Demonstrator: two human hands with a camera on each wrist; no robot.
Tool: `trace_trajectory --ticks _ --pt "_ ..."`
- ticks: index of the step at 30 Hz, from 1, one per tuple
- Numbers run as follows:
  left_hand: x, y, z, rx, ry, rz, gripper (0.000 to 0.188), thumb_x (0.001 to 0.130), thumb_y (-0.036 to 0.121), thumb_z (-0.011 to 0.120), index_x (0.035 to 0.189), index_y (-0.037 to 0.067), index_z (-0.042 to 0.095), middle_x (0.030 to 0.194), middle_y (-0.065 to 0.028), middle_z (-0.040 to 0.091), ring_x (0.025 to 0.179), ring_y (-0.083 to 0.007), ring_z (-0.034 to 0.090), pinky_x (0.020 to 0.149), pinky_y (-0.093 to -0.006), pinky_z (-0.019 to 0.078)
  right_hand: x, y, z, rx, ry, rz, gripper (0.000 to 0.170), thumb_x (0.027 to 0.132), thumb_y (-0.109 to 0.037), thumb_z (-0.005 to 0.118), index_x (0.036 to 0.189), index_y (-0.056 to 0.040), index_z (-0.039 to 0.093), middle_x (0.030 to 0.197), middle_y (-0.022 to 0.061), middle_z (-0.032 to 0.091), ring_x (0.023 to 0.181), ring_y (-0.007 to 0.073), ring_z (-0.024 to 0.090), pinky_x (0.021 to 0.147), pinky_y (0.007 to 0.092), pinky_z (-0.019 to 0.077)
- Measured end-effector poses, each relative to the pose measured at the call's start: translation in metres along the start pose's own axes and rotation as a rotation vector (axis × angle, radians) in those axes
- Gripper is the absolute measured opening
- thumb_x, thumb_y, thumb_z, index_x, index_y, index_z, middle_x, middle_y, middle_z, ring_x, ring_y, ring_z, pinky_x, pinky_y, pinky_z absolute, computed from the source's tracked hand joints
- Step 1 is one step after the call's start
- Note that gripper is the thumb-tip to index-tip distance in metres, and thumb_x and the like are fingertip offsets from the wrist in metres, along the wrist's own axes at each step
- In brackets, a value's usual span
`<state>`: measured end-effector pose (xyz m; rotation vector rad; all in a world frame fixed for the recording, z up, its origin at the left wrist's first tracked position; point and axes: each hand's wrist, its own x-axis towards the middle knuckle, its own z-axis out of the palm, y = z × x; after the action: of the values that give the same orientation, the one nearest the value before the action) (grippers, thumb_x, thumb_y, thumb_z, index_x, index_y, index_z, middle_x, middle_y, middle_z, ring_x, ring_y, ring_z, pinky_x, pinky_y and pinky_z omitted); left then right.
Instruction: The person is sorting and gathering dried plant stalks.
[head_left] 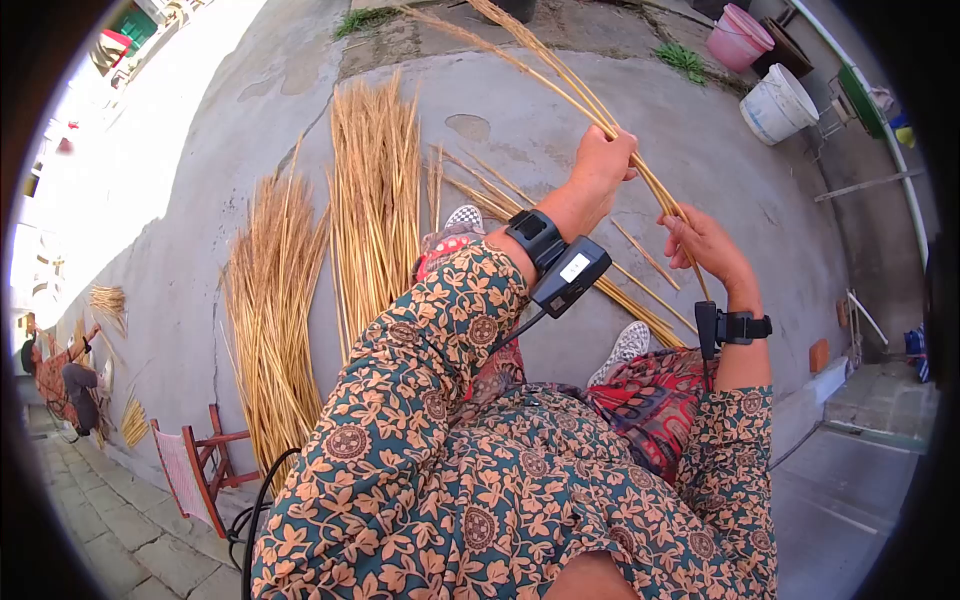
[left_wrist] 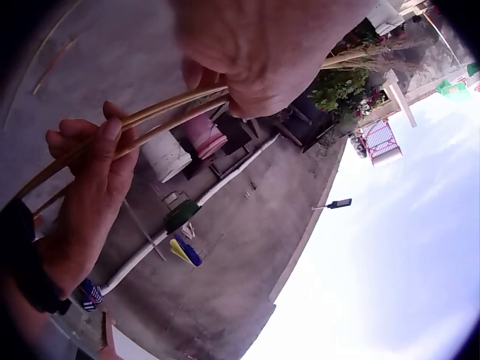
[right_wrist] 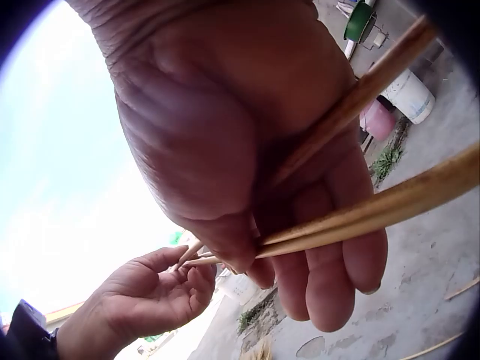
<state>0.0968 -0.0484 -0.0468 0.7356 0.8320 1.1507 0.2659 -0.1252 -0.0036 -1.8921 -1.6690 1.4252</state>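
Upper right, the left hand grips and right hand pinches straw stalks, likely light, springy, best held mid-length.

Several slender golden stalks, feathery at the far ends, slightly bowed, aslant in curled fingers

- Outdoor yard, household look: bright sky above a wall.
- Cracked concrete ground, weeds near the edge; block paving beside.
- Pink bucket, white bucket near the wall.
- Stalk bundles laid out, stool nearby.
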Motion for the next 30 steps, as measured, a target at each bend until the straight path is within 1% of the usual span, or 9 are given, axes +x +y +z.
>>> trace_trajectory --ticks 6,12,17,19,21,23,26,29,30 --pt "0.006 -0.002 0.001 -0.137 -0.020 0.040 0.011 0.090 0.017 0.048 0.084 0.008 0.049 0.072 -0.0028 0.055 0.064 -0.0118 0.053 0.059 -0.0259 0.0455 -0.003 -0.009 0.008 0.157 0.089 -0.152 0.027 0.091 -0.028 0.051 0.108 -0.0067 0.054 0.075 0.0015 0.058 0.060 0.0075 0.056 0.056 0.0201 0.0459" --pt "0.013 -0.005 0.005 -0.214 0.021 0.057 0.012 0.089 0.017 0.049 0.085 0.006 0.048 0.072 -0.0041 0.055 0.060 -0.0120 0.053 0.051 -0.0256 0.0457 0.006 -0.008 0.007 0.339 0.153 -0.157 0.031 0.090 -0.031 0.054 0.105 -0.0049 0.058 0.077 0.0012 0.059 0.063 0.0071 0.056 0.058 0.0192 0.0450" --pt "0.012 -0.005 0.011 -0.255 -0.017 0.078 0.011 0.088 0.015 0.050 0.087 0.005 0.047 0.073 -0.0055 0.055 0.059 -0.0132 0.053 0.049 -0.0257 0.0447 0.021 0.005 0.001 0.326 0.360 -0.221 0.030 0.089 -0.031 0.055 0.102 -0.0034 0.060 0.081 0.0047 0.061 0.068 0.0096 0.058 0.062 0.0212 0.0467" --pt "0.017 0.002 0.009 -0.369 0.018 0.121 0.010 0.089 0.015 0.049 0.088 0.006 0.046 0.072 -0.0056 0.055 0.058 -0.0133 0.052 0.047 -0.0254 0.0432 0.019 0.000 -0.006 -0.017 0.722 -0.407 0.028 0.091 -0.028 0.053 0.104 -0.0038 0.060 0.084 0.0043 0.062 0.074 0.0115 0.060 0.067 0.0231 0.0483" --pt "0.017 0.015 -0.003 -0.418 0.079 0.174 0.010 0.090 0.016 0.047 0.088 0.006 0.046 0.071 -0.0056 0.054 0.058 -0.0131 0.051 0.046 -0.0251 0.0417 0.014 0.004 -0.028 -0.138 1.035 -0.480 0.026 0.092 -0.026 0.052 0.106 -0.0050 0.060 0.089 0.0036 0.064 0.080 0.0123 0.062 0.072 0.0244 0.0487" --pt "0.015 0.032 -0.017 -0.414 0.170 0.230 0.010 0.091 0.017 0.045 0.089 0.007 0.045 0.070 -0.0054 0.053 0.057 -0.0127 0.050 0.045 -0.0248 0.0403 0.006 0.015 -0.045 -0.335 1.225 -0.534 0.026 0.091 -0.025 0.052 0.106 -0.0056 0.060 0.095 0.0051 0.065 0.082 0.0135 0.062 0.072 0.0247 0.0487" --pt "0.033 0.048 -0.045 -0.590 0.352 0.395 0.012 0.092 0.020 0.043 0.091 0.008 0.043 0.071 -0.0054 0.052 0.058 -0.0121 0.050 0.045 -0.0245 0.0401 0.009 0.048 -0.083 -0.619 1.372 -0.647 0.025 0.090 -0.023 0.053 0.107 -0.0071 0.060 0.098 0.0073 0.065 0.085 0.0152 0.063 0.073 0.0248 0.0486" --pt "0.035 0.066 -0.082 -0.667 0.408 0.605 0.015 0.093 0.024 0.042 0.092 0.009 0.043 0.075 -0.0036 0.052 0.059 -0.0100 0.047 0.047 -0.0232 0.0394 -0.003 0.047 -0.083 -0.814 1.408 -0.519 0.024 0.091 -0.021 0.052 0.110 -0.0084 0.060 0.100 0.0072 0.065 0.087 0.0160 0.062 0.074 0.0247 0.0483" --pt "0.030 0.073 -0.092 -0.678 0.413 0.641 0.015 0.093 0.025 0.042 0.092 0.011 0.042 0.076 -0.0016 0.050 0.059 -0.0084 0.045 0.049 -0.0228 0.0389 -0.007 0.045 -0.077 -0.722 1.359 -0.497 0.024 0.091 -0.020 0.052 0.111 -0.0092 0.060 0.100 0.0064 0.064 0.087 0.0155 0.062 0.074 0.0248 0.0485"
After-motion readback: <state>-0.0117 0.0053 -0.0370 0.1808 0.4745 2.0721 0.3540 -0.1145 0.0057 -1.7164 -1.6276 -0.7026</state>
